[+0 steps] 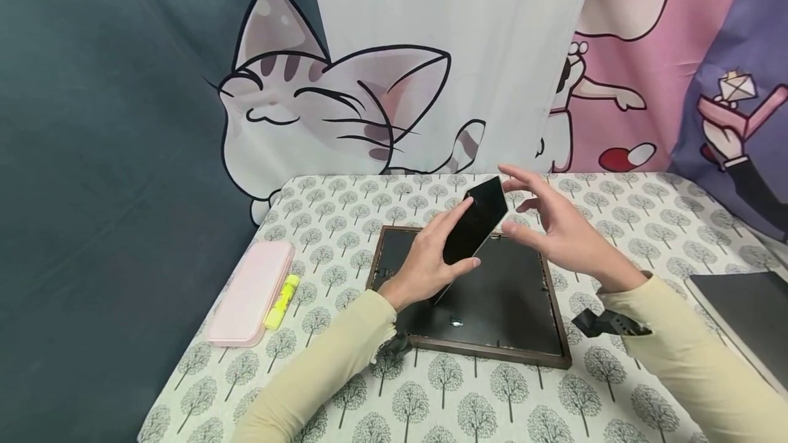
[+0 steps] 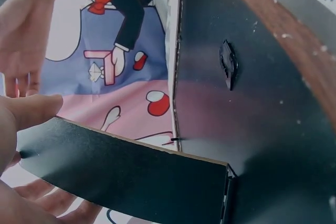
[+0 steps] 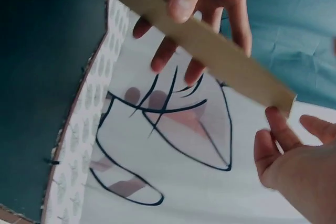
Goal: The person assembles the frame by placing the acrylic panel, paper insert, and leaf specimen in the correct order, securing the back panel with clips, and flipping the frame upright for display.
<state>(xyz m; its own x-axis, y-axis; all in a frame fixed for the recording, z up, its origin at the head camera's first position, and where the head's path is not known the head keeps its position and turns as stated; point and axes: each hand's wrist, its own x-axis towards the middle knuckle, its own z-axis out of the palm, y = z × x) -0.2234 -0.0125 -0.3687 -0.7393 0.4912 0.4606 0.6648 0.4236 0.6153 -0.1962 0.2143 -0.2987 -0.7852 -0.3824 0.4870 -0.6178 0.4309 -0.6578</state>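
Note:
A picture frame with a brown rim lies back up on the table. Its black stand leg is raised at a slant from the backboard. My left hand holds the leg, thumb on one side and fingers on the other. In the right wrist view, the leg's tan edge runs between that thumb and fingers. My right hand is at the leg's upper end with fingers spread; a fingertip appears to touch the tip. A small dark fitting sits on the backboard.
To the left lie a pink case and a yellow highlighter-like tube. A dark flat board or folder lies at the right. The table wears a tree-print cloth. Behind it hangs a cartoon-print curtain.

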